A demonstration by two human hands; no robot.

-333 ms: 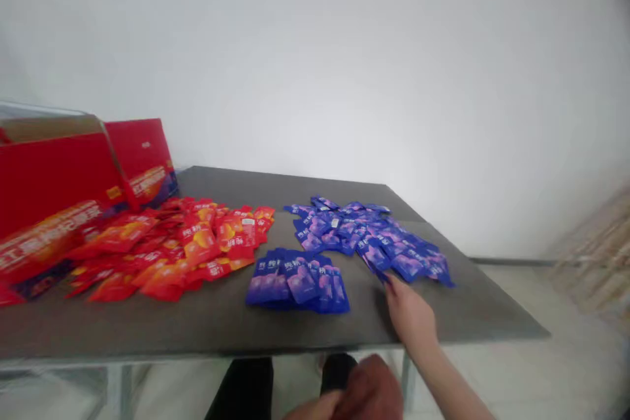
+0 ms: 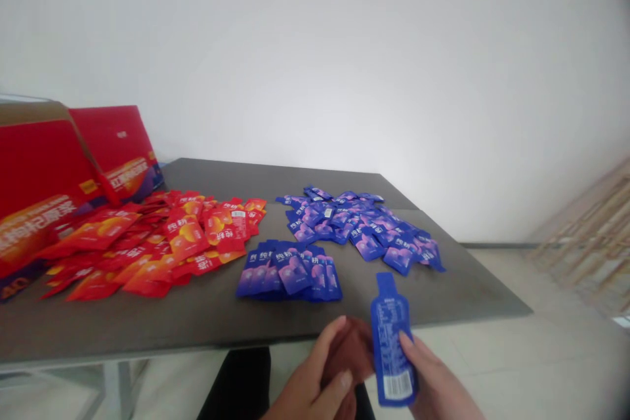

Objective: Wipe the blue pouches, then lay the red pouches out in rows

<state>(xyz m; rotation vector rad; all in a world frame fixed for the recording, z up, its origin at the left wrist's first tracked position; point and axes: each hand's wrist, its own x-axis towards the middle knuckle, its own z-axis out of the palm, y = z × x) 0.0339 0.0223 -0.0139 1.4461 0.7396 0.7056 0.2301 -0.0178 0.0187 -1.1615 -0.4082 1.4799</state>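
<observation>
Blue spouted sachet [image 2: 391, 341] pinched between thumb and fingers of the right hand [image 2: 436, 384], barcode side showing, held up just off the near edge of the dark tabletop [image 2: 221, 315]. Left hand [image 2: 308, 384] curled closed around a reddish-brown soft piece [image 2: 348, 351] (perhaps cloth, too blurred to tell). Farther on, loose blue sachets [image 2: 354, 226], a tighter blue group [image 2: 288, 272], and red sachets [image 2: 162, 249] beside open red cartons [image 2: 44, 157]

Bare left hand [image 2: 308, 377], bare right hand [image 2: 436, 387], black trousers [image 2: 233, 384].
</observation>
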